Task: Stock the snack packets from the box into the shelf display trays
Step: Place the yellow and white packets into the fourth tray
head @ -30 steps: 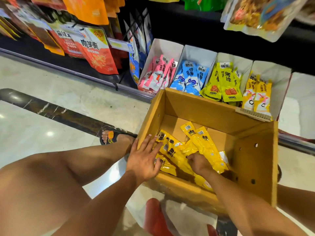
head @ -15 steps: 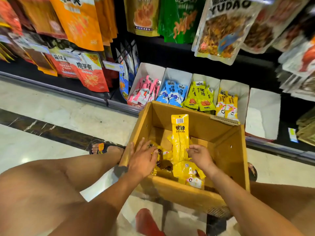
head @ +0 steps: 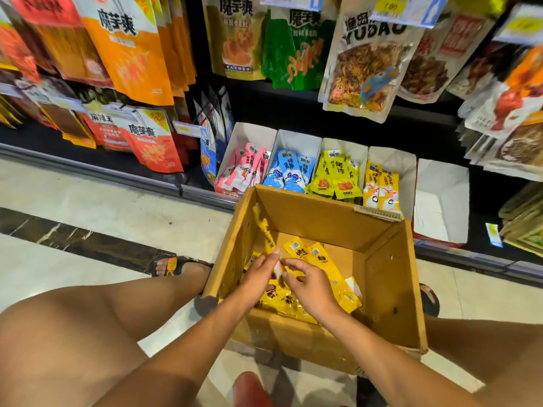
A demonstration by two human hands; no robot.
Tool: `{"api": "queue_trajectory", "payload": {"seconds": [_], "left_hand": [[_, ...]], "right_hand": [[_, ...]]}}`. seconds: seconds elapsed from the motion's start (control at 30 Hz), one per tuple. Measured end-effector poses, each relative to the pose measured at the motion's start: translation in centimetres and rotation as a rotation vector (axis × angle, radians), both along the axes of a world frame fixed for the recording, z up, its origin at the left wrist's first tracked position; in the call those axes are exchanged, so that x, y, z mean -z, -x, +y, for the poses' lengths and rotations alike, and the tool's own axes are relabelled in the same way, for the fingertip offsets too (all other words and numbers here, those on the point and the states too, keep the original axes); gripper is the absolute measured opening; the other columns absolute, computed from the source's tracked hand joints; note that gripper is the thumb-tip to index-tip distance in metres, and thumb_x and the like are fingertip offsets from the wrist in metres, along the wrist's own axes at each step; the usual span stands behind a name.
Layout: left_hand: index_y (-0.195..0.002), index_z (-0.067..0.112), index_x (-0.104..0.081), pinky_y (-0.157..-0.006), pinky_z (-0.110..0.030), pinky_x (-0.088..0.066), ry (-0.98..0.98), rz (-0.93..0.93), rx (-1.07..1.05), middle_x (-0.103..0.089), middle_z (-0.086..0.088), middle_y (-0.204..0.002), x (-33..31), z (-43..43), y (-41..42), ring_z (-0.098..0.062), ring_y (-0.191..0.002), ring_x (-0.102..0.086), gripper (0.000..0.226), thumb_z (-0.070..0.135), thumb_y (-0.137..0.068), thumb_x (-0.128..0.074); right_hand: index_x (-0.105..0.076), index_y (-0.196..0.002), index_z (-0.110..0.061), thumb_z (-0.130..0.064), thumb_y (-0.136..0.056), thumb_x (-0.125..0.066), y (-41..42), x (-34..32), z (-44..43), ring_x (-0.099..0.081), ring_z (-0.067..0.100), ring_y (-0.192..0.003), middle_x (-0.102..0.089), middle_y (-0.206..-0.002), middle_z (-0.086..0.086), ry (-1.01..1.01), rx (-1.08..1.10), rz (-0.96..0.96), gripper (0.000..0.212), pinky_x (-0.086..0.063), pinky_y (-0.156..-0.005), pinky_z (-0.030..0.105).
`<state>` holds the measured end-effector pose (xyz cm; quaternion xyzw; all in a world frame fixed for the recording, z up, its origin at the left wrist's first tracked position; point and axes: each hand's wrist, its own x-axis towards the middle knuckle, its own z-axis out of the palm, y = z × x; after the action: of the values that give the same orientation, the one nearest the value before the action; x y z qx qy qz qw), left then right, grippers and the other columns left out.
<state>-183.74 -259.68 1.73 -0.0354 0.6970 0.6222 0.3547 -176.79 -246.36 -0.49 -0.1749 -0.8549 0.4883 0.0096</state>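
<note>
Nearest me are my bare knees, with the cardboard box [head: 385, 277] sitting between them. My hands are together over its near-left corner. My left hand [head: 258, 273] pinches the lower end of one yellow packet [head: 265, 230], which stands tilted up along the left wall of the box. My right hand [head: 313, 286] has its fingers curled just beside that same end, close against my left fingertips. I cannot tell whether it actually has hold of the packet. Under my hands the loose packets [head: 324, 261] lie in a heap on the box bottom, all yellow, some showing barcodes. Beyond them the bottom is bare cardboard.

I judge this to be the gathering step: one packet is picked out and nothing has been carried to the shelf yet.

Past the far wall of the box, on the lowest shelf, stands the row of display trays: the pink tray [head: 244, 171], the blue tray [head: 289, 171], the green-yellow tray [head: 335, 177], the yellow tray [head: 382, 186] and, furthest right, the empty tray [head: 440, 201]. Large hanging bags [head: 367, 63] fill the racks above.

Next I should square a few packets into one bunch, all facing the same way, lift them over the far wall and stand them upright in a tray. By colour the yellow tray seems the match, though the print is too small for me to be sure, and the empty tray may be meant instead
</note>
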Motion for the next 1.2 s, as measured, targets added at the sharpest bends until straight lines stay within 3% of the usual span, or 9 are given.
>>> {"api": "queue_trajectory", "payload": {"seconds": [0.13, 0.23, 0.33, 0.47, 0.67, 0.8, 0.93, 1.07, 1.2], "left_hand": [[-0.103, 0.024, -0.07, -0.076, -0.034, -0.054, 0.035, 0.11, -0.03, -0.074, 0.003, -0.094, 1.1, -0.4, 0.7, -0.02, -0.09, -0.068, 0.019, 0.042, -0.1, -0.063], [-0.114, 0.021, -0.068, -0.086, -0.037, -0.055, 0.087, 0.209, -0.064, -0.076, 0.0, -0.107, 1.9, -1.0, 1.8, -0.021, -0.101, -0.072, 0.025, 0.039, -0.097, -0.066], [-0.114, 0.029, -0.061, -0.087, -0.035, -0.054, 0.198, 0.303, -0.089, -0.073, 0.004, -0.108, 2.0, -2.3, 3.5, -0.015, -0.099, -0.069, 0.02, 0.038, -0.097, -0.066], [-0.117, 0.035, -0.06, -0.086, -0.036, -0.055, 0.316, 0.337, -0.102, -0.07, 0.009, -0.102, 1.6, -4.5, 5.9, -0.017, -0.096, -0.068, 0.019, 0.032, -0.099, -0.065], [-0.116, 0.024, -0.056, -0.068, -0.023, -0.046, 0.377, 0.38, -0.262, -0.066, 0.007, -0.097, 2.0, -6.4, 6.9, -0.005, -0.086, -0.063, 0.02, 0.022, -0.098, -0.065], [-0.116, 0.021, -0.055, -0.064, -0.012, -0.042, 0.436, 0.406, -0.304, -0.066, 0.006, -0.099, 2.6, -6.0, 7.0, 0.0, -0.08, -0.06, 0.023, 0.032, -0.099, -0.065], [-0.113, 0.024, -0.052, -0.07, -0.028, -0.046, 0.536, 0.445, -0.239, -0.07, 0.003, -0.099, 3.9, -5.7, 7.3, -0.018, -0.085, -0.066, 0.033, 0.052, -0.097, -0.061], [-0.112, 0.029, -0.051, -0.076, -0.039, -0.058, 0.542, 0.428, -0.252, -0.071, 0.006, -0.098, 4.8, -5.6, 7.8, -0.018, -0.084, -0.07, 0.032, 0.057, -0.098, -0.055], [-0.113, 0.027, -0.051, -0.081, -0.043, -0.059, 0.573, 0.435, -0.269, -0.071, 0.007, -0.098, 5.2, -5.4, 7.9, -0.018, -0.087, -0.069, 0.03, 0.054, -0.1, -0.054]], "right_hand": [[-0.064, -0.128, -0.04, -0.024, -0.091, -0.06, 0.1, 0.3, -0.4, -0.062, -0.004, -0.109, -0.067, -0.122, -0.022, -0.016, -0.076, 0.011, 0.041, -0.052, -0.091, 0.021], [-0.067, -0.117, -0.045, -0.016, -0.093, -0.062, 0.6, 0.6, -0.1, -0.058, -0.011, -0.109, -0.066, -0.118, -0.029, 0.078, -0.032, -0.003, 0.038, -0.046, -0.088, 0.012], [-0.066, -0.105, -0.043, -0.012, -0.093, -0.065, 1.1, 1.5, 1.2, -0.062, -0.005, -0.101, -0.067, -0.116, -0.02, 0.134, 0.069, -0.031, 0.034, -0.051, -0.082, 0.021], [-0.067, -0.104, -0.033, -0.01, -0.092, -0.064, 1.1, 4.0, 3.4, -0.066, 0.004, -0.09, -0.067, -0.118, -0.009, 0.094, 0.082, -0.209, 0.026, -0.046, -0.067, 0.019], [-0.065, -0.105, -0.031, -0.014, -0.091, -0.064, 1.0, 7.7, 4.4, -0.064, 0.012, -0.073, -0.07, -0.112, 0.0, -0.002, 0.001, -0.427, 0.022, -0.048, -0.071, 0.025], [-0.067, -0.114, -0.031, -0.017, -0.092, -0.065, 1.6, 10.1, 4.7, -0.068, 0.02, -0.095, -0.063, -0.123, 0.001, -0.118, -0.088, -0.496, 0.026, -0.053, -0.084, 0.031], [-0.063, -0.127, -0.029, -0.018, -0.092, -0.063, 2.9, 12.2, 5.1, -0.064, 0.025, -0.106, -0.054, -0.134, 0.006, -0.235, -0.227, -0.562, 0.037, -0.051, -0.086, 0.032], [-0.051, -0.143, -0.026, -0.015, -0.092, -0.061, 4.5, 14.0, 5.0, -0.054, 0.028, -0.127, -0.043, -0.148, 0.005, -0.314, -0.355, -0.633, 0.053, -0.046, -0.102, 0.034], [-0.041, -0.149, -0.025, -0.011, -0.089, -0.06, 6.0, 15.9, 4.7, -0.049, 0.031, -0.134, -0.034, -0.155, 0.003, -0.329, -0.425, -0.683, 0.065, -0.045, -0.106, 0.041]]}}
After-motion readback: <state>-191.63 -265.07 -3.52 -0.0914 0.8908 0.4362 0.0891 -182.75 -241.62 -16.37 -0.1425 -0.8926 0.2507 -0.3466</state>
